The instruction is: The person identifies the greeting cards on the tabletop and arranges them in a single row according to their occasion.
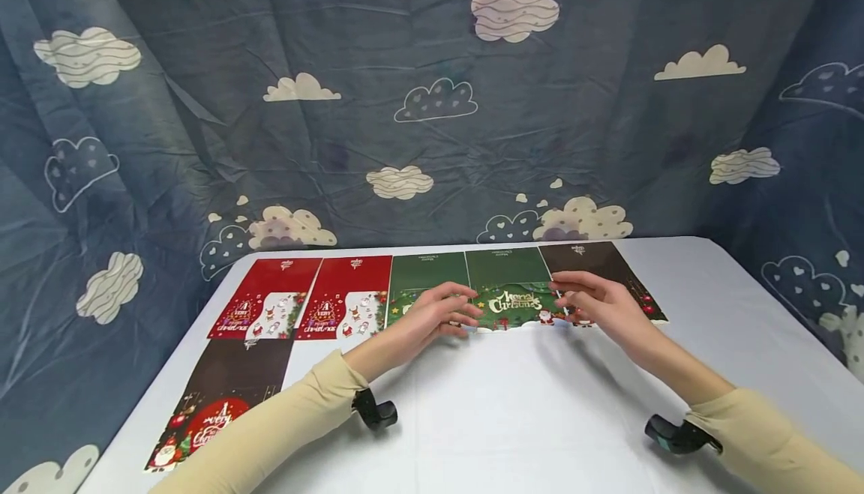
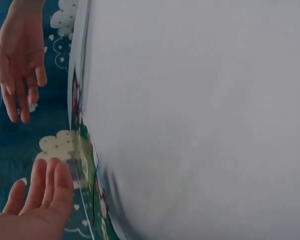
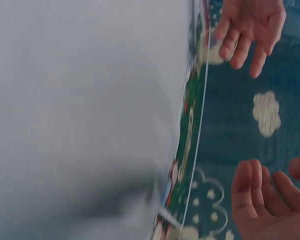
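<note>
Two green "Merry Christmas" cards lie side by side in the back row. My left hand [image 1: 432,318] hovers over the front of the left green card [image 1: 427,269], covering much of its printed part. Above the right edge of the other green card [image 1: 511,308] is my right hand [image 1: 601,306], its fingers also partly over the dark brown card [image 1: 580,258]. Both hands hold nothing; in the wrist views the fingers of the left hand [image 2: 45,205] and right hand [image 3: 270,200] are loosely extended, apart from the cards.
Two red Christmas cards, a left one [image 1: 280,276] and a right one [image 1: 358,276], continue the row leftward. Another dark brown card [image 1: 232,370] lies in front of them. All rest on a white-covered table [image 1: 513,411] before a dark blue cloud-patterned curtain [image 1: 364,44].
</note>
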`<act>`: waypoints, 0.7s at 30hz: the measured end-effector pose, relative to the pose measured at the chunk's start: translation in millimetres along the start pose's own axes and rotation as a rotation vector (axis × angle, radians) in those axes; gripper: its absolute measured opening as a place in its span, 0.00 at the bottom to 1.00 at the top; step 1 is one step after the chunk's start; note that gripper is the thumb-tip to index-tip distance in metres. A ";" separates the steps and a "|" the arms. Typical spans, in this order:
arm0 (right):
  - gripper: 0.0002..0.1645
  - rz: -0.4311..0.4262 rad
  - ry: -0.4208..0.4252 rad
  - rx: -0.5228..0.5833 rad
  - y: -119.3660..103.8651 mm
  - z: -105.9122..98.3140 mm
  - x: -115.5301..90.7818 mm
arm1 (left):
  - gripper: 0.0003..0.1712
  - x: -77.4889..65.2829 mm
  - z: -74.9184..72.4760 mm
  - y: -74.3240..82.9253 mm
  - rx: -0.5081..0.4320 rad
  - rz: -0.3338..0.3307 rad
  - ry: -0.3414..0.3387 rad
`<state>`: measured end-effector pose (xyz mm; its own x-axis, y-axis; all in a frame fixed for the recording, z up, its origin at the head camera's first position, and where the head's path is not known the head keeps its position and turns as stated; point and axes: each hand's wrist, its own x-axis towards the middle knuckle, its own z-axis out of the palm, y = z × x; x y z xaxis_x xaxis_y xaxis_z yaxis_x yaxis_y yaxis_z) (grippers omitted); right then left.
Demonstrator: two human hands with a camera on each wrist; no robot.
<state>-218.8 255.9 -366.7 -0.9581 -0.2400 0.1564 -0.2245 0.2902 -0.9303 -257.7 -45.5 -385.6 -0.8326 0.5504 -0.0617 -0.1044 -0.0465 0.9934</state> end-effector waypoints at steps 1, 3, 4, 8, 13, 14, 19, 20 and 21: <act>0.23 -0.001 -0.005 0.013 -1.9 4.0 0.2 | 0.19 -3.8 -4.3 0.6 0.013 0.003 0.008; 0.23 0.002 -0.011 0.029 -4.9 11.6 0.3 | 0.19 -12.1 -13.4 3.0 0.040 0.004 0.020; 0.23 0.000 -0.017 0.037 -5.9 15.1 0.5 | 0.19 -16.3 -18.4 4.3 0.052 0.005 0.023; 0.22 0.001 -0.046 0.062 -10.5 28.4 2.4 | 0.19 -35.4 -39.9 13.3 0.113 0.003 0.053; 0.22 0.008 -0.079 0.114 -14.7 44.3 7.0 | 0.20 -57.6 -66.7 22.3 0.180 0.005 0.102; 0.21 0.011 -0.086 0.123 -14.8 48.0 7.8 | 0.20 -62.1 -71.5 22.4 0.187 0.003 0.113; 0.21 0.041 -0.146 0.166 -16.4 68.3 11.8 | 0.20 -87.9 -93.3 17.6 0.192 -0.015 0.172; 0.21 0.045 -0.157 0.173 -17.4 72.5 12.9 | 0.20 -93.7 -97.3 16.9 0.193 -0.023 0.188; 0.21 0.055 -0.167 0.182 -18.8 76.3 13.9 | 0.21 -99.4 -101.4 16.3 0.199 -0.028 0.200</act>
<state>-214.3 176.4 -372.4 -0.9220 -0.3823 0.0611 -0.1228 0.1391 -0.9826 -231.8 -185.5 -373.0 -0.9236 0.3731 -0.0879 -0.0367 0.1422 0.9892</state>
